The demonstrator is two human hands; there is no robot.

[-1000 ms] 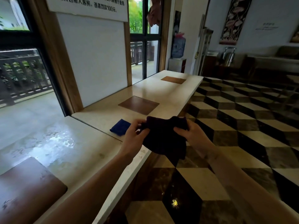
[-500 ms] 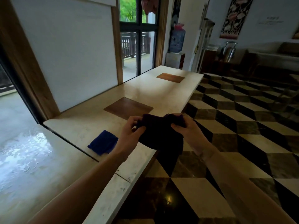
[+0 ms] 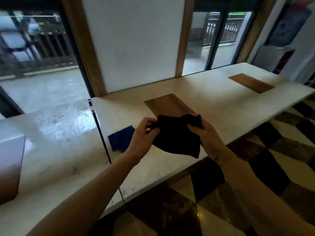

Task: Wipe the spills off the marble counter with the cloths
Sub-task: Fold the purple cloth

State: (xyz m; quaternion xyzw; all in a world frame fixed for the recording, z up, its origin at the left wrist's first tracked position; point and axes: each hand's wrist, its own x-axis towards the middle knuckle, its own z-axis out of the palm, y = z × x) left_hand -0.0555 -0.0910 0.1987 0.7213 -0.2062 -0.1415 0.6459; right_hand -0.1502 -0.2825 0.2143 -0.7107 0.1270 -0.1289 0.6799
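Single head view looks down, close over the counter (image 3: 221, 106)

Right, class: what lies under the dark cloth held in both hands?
Under the dark cloth are the marble counter and the near end of a wooden panel. Whatever counter surface sits directly behind the cloth is covered.
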